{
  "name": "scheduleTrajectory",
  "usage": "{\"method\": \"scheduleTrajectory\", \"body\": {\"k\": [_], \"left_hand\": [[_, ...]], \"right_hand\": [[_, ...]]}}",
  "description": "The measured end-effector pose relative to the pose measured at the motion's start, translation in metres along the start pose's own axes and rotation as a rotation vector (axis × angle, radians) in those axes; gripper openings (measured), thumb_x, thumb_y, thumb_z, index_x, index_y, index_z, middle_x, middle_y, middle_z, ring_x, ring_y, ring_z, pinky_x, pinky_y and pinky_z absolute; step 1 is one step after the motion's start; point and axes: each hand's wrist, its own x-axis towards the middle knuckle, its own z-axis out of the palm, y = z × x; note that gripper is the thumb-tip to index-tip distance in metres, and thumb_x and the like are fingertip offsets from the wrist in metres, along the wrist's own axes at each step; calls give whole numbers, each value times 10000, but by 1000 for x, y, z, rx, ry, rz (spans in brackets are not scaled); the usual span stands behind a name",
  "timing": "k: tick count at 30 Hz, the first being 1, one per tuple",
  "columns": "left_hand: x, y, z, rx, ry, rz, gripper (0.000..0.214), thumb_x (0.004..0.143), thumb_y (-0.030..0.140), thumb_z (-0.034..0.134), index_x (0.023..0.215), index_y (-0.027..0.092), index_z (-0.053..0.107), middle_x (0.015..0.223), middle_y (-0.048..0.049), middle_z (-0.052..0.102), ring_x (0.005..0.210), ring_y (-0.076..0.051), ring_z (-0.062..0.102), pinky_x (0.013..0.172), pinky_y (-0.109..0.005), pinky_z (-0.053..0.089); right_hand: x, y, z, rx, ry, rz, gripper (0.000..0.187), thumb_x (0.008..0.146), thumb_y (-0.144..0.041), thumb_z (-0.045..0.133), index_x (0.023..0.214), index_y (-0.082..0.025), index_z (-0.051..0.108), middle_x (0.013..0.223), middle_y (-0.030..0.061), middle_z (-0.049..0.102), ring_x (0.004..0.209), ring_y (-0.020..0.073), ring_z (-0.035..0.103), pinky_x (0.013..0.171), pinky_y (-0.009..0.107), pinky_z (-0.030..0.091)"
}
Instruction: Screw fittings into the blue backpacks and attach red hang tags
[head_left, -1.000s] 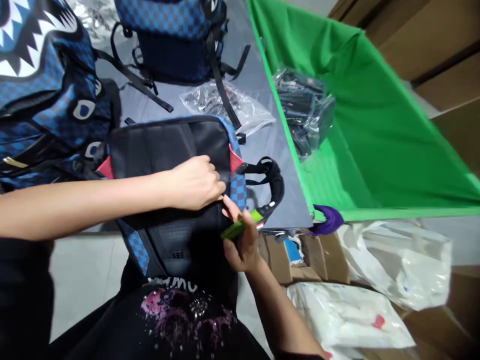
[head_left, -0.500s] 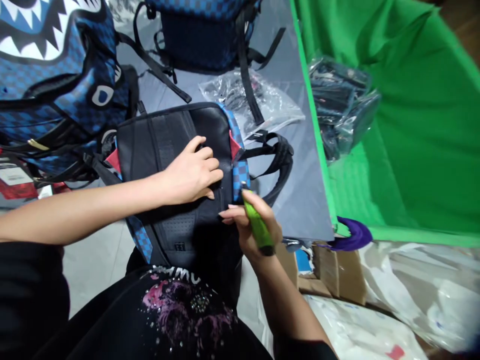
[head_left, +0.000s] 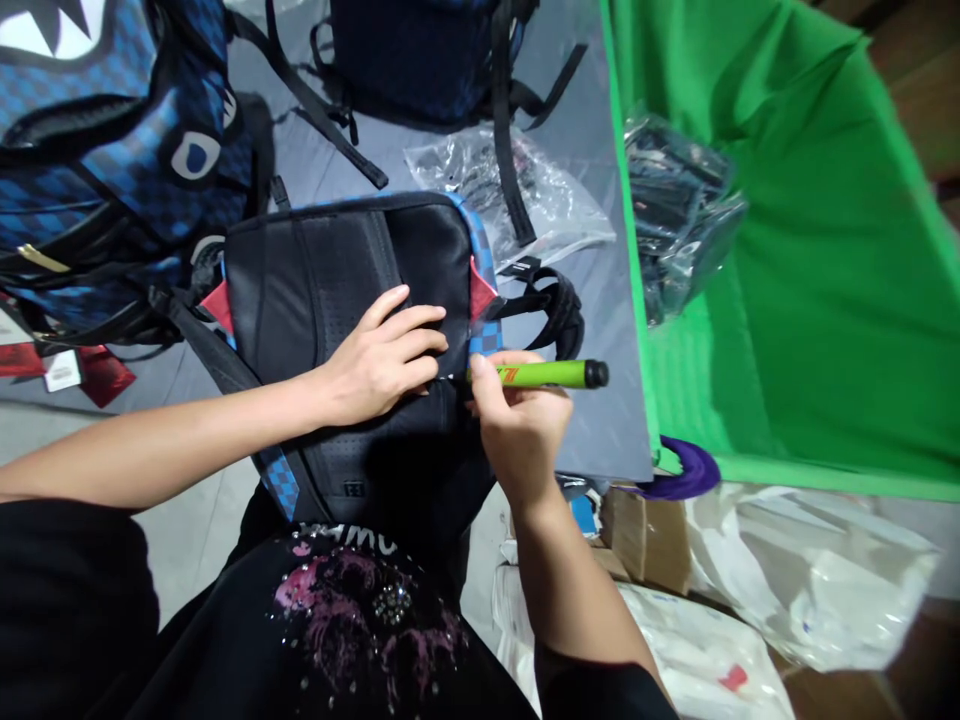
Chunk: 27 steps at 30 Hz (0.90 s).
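Observation:
A backpack (head_left: 274,300) lies with its black back panel facing up, between my body and the table. Blue checks run along its sides, and a red triangular tab sticks out at each side. My left hand (head_left: 386,355) rests flat on the panel with its fingers spread. In my right hand (head_left: 525,430) is a green marker (head_left: 551,374), pinched between thumb and fingers. Its black end points right, while the other end meets the panel near its right edge, close to my left fingertips. Whether the tip touches the panel is hard to tell.
A blue checked backpack (head_left: 127,190) with shark-like eyes stands at the left. Another dark backpack (head_left: 412,70) sits further back, by a clear plastic bag (head_left: 517,190). The green fabric bin (head_left: 810,300) at right holds plastic-wrapped items (head_left: 675,210). White bags (head_left: 697,640) lie below.
The marker has swung from pointing toward me to lying nearly level, its black end now to the right. My right hand has turned over to the panel; my left hand stays on the backpack.

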Motion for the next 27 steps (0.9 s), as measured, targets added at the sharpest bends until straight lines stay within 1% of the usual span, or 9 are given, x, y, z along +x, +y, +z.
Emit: {"method": "scheduleTrajectory", "body": {"k": [4, 6, 10, 15, 19, 22, 27], "left_hand": [[0, 0, 3, 14, -31, -29, 213, 971, 274, 475, 912, 232, 676, 1163, -15, 671, 1338, -223, 486, 1236, -519, 223], [1, 0, 4, 7, -53, -46, 227, 974, 276, 464, 924, 242, 683, 1168, -8, 668, 1338, -216, 484, 1231, -526, 236], [2, 1, 6, -40, -68, -89, 234, 973, 271, 460, 902, 240, 681, 1165, 0, 658, 1321, -201, 492, 1217, -518, 266], [3, 2, 9, -35, -120, -134, 243, 983, 293, 425, 931, 246, 658, 1138, 21, 646, 1297, -175, 498, 1213, -519, 267], [4, 3, 11, -46, -136, -157, 242, 985, 322, 412, 948, 246, 639, 1205, 24, 627, 1324, -199, 493, 1197, -571, 282], [5, 3, 12, -49, -143, -159, 279, 1001, 337, 369, 947, 243, 627, 1241, 35, 611, 1354, -218, 484, 1185, -606, 284], [6, 1, 14, -60, -151, -160, 326, 1012, 372, 326, 935, 240, 614, 1254, 48, 607, 1372, -228, 481, 1193, -609, 272]], "right_hand": [[8, 2, -3, -150, -102, -167, 233, 897, -346, 633, 727, -193, 590, 625, -25, 601, 466, 95, 523, 475, 245, 438], [10, 3, -4, -217, -113, -201, 228, 890, -334, 633, 716, -193, 593, 606, -29, 602, 449, 93, 520, 468, 244, 421], [11, 4, -3, -253, -111, -159, 223, 890, -352, 623, 735, -192, 603, 569, -36, 587, 430, 103, 527, 453, 245, 410], [12, 3, -2, -262, -110, -157, 241, 905, -367, 614, 743, -189, 613, 594, -15, 611, 459, 119, 550, 480, 262, 421], [14, 3, -3, -252, -157, -137, 251, 910, -371, 619, 730, -197, 613, 561, -23, 588, 448, 116, 528, 483, 272, 405], [17, 3, -3, -223, -188, -103, 237, 910, -377, 627, 748, -205, 617, 539, -30, 569, 446, 119, 519, 472, 274, 395], [23, 4, -6, -231, -231, -94, 263, 903, -392, 642, 711, -219, 600, 538, -26, 565, 452, 124, 519, 473, 287, 410]]}}
